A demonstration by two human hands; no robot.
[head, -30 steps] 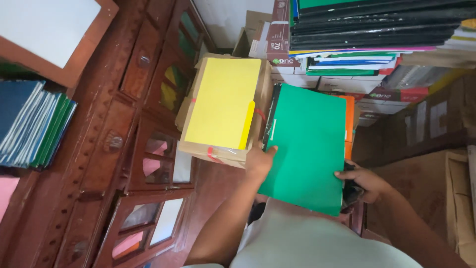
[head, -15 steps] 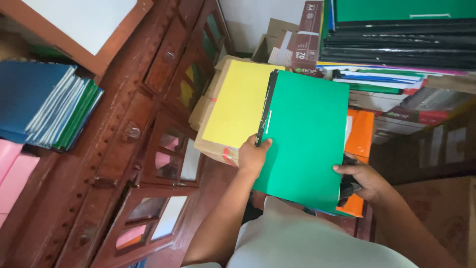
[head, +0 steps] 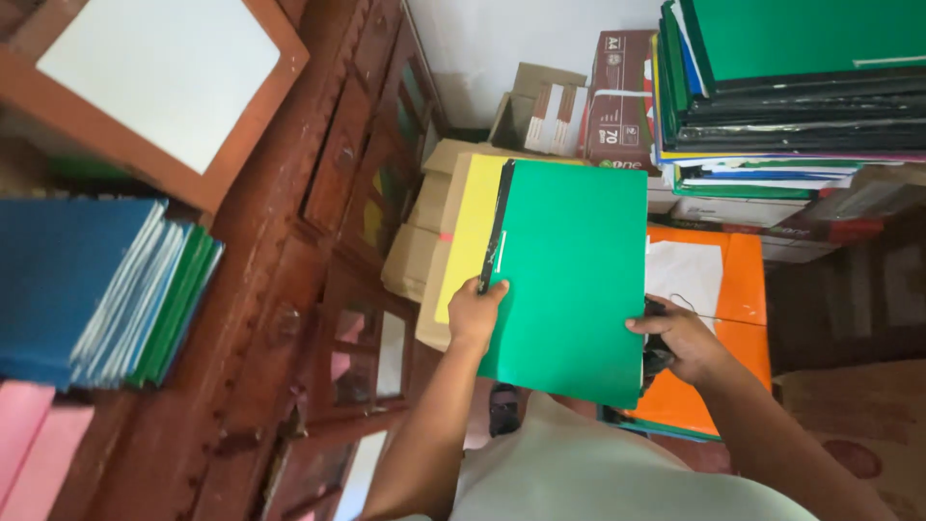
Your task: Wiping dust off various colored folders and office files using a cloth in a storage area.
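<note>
Fingers of both hands, left hand (head: 475,314) and right hand (head: 683,338), grip green folder (head: 574,280) over yellow folder (head: 471,232).

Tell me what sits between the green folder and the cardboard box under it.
In the head view, a yellow folder lies between the green folder and the cardboard box.

I count two hands of mine, the left hand (head: 475,314) and the right hand (head: 683,338), on one green folder (head: 574,280). Under it lie one yellow folder (head: 473,232) and one orange folder (head: 743,289). Two tall folder stacks (head: 801,87) (head: 106,289) stand about, and three cardboard boxes (head: 617,96).
</note>
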